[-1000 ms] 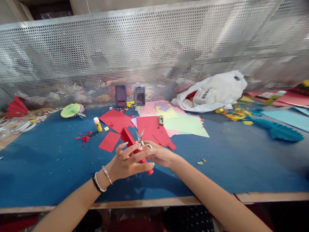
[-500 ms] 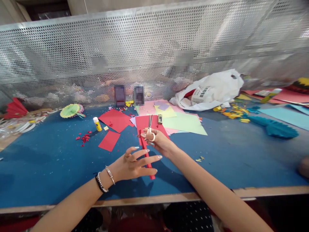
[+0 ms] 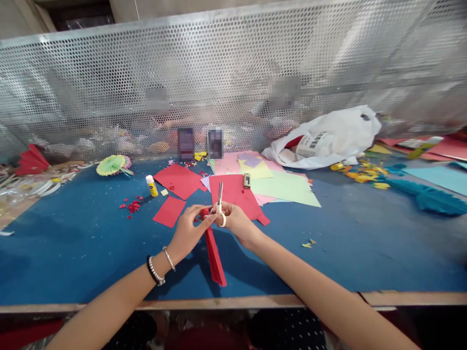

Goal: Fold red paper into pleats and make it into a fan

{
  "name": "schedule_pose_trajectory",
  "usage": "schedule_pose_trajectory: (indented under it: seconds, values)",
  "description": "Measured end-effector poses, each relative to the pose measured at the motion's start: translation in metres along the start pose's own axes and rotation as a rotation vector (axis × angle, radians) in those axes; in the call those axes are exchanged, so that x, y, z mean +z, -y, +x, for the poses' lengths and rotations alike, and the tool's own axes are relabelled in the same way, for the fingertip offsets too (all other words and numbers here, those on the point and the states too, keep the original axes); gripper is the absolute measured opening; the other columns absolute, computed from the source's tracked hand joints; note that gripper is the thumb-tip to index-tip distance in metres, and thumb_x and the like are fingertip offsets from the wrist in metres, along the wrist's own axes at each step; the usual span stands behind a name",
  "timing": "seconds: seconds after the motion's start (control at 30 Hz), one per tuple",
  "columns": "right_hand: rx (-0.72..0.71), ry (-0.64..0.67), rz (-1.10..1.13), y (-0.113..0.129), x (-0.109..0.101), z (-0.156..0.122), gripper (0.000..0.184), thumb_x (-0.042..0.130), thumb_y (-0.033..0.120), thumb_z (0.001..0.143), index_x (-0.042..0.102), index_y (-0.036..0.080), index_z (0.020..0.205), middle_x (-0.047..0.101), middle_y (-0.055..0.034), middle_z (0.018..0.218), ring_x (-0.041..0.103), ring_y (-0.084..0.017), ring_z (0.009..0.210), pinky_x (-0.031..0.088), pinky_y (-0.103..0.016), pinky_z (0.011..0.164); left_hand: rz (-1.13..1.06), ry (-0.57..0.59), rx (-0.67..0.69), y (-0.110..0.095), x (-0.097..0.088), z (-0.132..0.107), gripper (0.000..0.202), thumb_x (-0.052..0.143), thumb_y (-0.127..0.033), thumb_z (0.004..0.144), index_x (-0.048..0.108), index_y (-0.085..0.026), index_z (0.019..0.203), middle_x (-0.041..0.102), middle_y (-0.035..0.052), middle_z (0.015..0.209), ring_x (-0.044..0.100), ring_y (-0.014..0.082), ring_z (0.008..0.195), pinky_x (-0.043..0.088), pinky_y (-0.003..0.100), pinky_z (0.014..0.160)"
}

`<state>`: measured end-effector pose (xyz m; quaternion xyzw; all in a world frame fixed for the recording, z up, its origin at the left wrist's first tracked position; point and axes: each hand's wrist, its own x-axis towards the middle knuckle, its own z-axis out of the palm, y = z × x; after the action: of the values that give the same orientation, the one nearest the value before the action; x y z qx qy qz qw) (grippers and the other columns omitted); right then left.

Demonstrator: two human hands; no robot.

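Note:
My left hand (image 3: 188, 232) pinches the far end of a red accordion-folded paper strip (image 3: 214, 255), which hangs toward me over the blue table (image 3: 73, 253). My right hand (image 3: 236, 224) also touches that end and holds small white-handled scissors (image 3: 219, 204) with the blades pointing up and away. The two hands meet at the strip's top. A bracelet and a bead band sit on my left wrist.
Red paper sheets (image 3: 178, 181), pastel sheets (image 3: 284, 187), a glue stick (image 3: 152, 185) and red scraps (image 3: 132, 206) lie beyond my hands. A white plastic bag (image 3: 328, 138) and teal folded paper (image 3: 434, 201) sit to the right. A perforated metal screen (image 3: 233, 73) backs the table.
My left hand went from open fingers beside the strip to pinching its far end next to the right hand. The strip turned to point toward me.

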<state>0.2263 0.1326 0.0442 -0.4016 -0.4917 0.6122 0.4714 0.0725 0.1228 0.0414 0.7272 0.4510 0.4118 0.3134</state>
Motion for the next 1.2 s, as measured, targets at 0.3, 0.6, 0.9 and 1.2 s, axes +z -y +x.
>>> schedule_pose_trajectory:
  seconds: [0.3, 0.6, 0.9, 1.2]
  values:
    - [-0.022, -0.044, -0.073, -0.01, -0.002, 0.004, 0.036, 0.077, 0.037, 0.055, 0.052, 0.018, 0.071, 0.049, 0.0068, 0.056, 0.039, -0.007, 0.052, 0.03, -0.022, 0.052, -0.271, 0.008, -0.187, 0.006, 0.006, 0.003, 0.034, 0.061, -0.044, 0.08, 0.072, -0.014, 0.092, 0.071, 0.0065, 0.094, 0.06, 0.0217, 0.091, 0.044, 0.03, 0.082]
    - [-0.188, -0.011, -0.226, -0.005, -0.005, 0.006, 0.031, 0.075, 0.036, 0.059, 0.053, 0.018, 0.07, 0.05, 0.0063, 0.057, 0.044, -0.008, 0.053, 0.034, -0.023, 0.052, -0.426, 0.021, -0.213, 0.004, 0.004, 0.005, 0.03, 0.065, -0.039, 0.077, 0.073, -0.016, 0.094, 0.069, 0.0062, 0.106, 0.058, 0.0224, 0.102, 0.042, 0.034, 0.093]
    - [-0.278, 0.01, -0.345, 0.0, -0.015, 0.004, 0.033, 0.072, 0.046, 0.066, 0.064, 0.016, 0.076, 0.062, -0.0011, 0.066, 0.051, -0.012, 0.058, 0.039, -0.025, 0.054, -0.312, 0.061, -0.128, 0.006, -0.006, 0.008, 0.035, 0.059, -0.046, 0.081, 0.072, -0.017, 0.095, 0.072, 0.0062, 0.099, 0.062, 0.0237, 0.097, 0.046, 0.036, 0.087]
    - [-0.793, -0.19, -1.144, 0.001, -0.02, -0.002, 0.019, 0.064, 0.033, 0.081, 0.066, 0.019, 0.092, 0.066, -0.0056, 0.076, 0.052, -0.019, 0.075, 0.042, -0.028, 0.062, 0.06, -0.256, 0.247, -0.002, -0.043, 0.012, 0.036, 0.036, -0.044, 0.094, 0.055, -0.018, 0.081, 0.06, -0.0002, 0.065, 0.056, 0.0121, 0.06, 0.044, 0.024, 0.064]
